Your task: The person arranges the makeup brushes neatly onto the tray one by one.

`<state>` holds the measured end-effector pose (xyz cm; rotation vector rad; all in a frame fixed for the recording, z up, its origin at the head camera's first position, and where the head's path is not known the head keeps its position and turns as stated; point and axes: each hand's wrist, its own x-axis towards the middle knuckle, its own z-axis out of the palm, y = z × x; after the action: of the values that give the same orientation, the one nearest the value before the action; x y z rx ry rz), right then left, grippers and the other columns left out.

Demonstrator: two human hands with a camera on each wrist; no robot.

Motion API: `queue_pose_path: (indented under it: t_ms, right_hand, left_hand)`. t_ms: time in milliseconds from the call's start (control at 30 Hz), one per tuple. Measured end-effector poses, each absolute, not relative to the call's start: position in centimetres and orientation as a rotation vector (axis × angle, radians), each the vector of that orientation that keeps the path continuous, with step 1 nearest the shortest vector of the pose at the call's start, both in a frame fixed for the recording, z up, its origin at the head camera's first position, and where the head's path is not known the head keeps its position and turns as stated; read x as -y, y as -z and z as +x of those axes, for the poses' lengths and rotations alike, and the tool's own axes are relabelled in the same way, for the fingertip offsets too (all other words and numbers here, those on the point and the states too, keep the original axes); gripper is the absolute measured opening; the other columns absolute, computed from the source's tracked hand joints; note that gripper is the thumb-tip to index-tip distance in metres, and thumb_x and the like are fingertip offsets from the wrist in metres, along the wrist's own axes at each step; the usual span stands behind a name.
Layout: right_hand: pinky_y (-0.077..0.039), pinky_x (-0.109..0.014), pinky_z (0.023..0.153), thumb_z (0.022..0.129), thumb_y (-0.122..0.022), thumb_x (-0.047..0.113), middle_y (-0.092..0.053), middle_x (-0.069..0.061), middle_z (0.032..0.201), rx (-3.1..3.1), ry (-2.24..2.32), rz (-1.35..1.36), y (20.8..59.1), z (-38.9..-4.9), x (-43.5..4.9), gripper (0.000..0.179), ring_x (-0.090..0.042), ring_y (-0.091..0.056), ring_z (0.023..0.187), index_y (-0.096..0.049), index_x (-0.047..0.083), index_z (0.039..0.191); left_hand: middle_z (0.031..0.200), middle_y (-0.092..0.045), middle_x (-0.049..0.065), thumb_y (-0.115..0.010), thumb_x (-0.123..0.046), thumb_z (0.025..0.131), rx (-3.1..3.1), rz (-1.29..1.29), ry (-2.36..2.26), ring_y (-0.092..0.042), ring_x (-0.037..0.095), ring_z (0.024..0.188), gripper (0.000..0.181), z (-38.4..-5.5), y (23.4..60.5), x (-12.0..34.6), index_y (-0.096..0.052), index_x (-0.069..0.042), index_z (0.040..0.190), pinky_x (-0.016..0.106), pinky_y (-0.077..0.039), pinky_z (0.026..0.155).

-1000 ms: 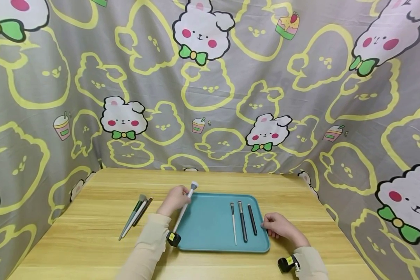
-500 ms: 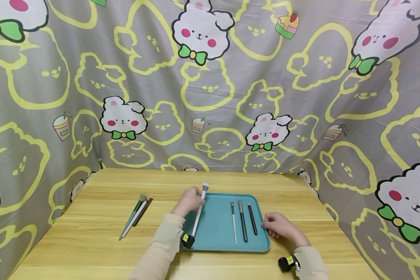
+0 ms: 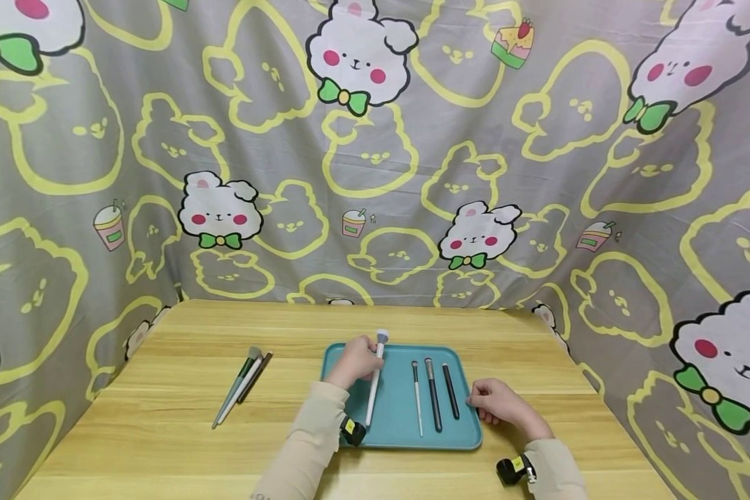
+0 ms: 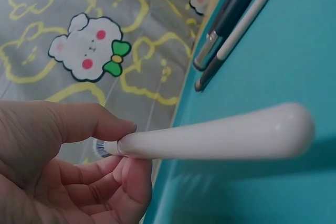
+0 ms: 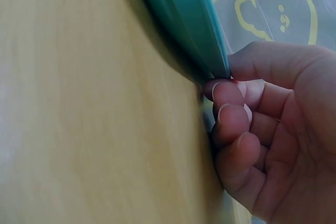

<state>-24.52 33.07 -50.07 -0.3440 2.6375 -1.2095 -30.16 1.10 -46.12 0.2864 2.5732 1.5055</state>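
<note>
The fingers point(image 4: 137, 187) and thumb of the left hand point(image 3: 355, 361) pinch the white brush point(image 3: 373, 392) just behind its head, holding it over the left part of the blue tray point(image 3: 394, 420). The right hand point(image 3: 498, 401) grips the tray's right rim between thumb and finger. Three brushes point(image 3: 434, 396) lie side by side in the tray's right part; three more brushes point(image 3: 240, 389) lie on the table point(image 3: 131, 444), well apart from it. Whether the handle touches the tray, I cannot tell.

To set this one down well, I would draw it back, since its bristles seem to reach past the far rim, turn it in line with the row, and let the handle's end land first. The right hand should steady the rim without lifting it.
</note>
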Motion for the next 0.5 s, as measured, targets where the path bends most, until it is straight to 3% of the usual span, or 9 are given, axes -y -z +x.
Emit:
queue_pose_path:
  t_ms: [500]
  right_hand:
    - [-0.041,-0.025,0.043,0.094,-0.059,0.015,-0.052,0.0,0.059,-2.628,1.208,-0.352,50.1,-24.5,-33.2,0.025,-0.01,-0.047,0.049,-0.054,0.0,0.075]
  left_hand:
    - [0.079,-0.059,0.013,-0.067,-0.002,0.083,-2.537,0.25,-1.53,-0.062,0.016,0.057,0.022,-30.0,46.9,-3.0,-0.054,0.004,0.1,0.03,-0.057,0.056]
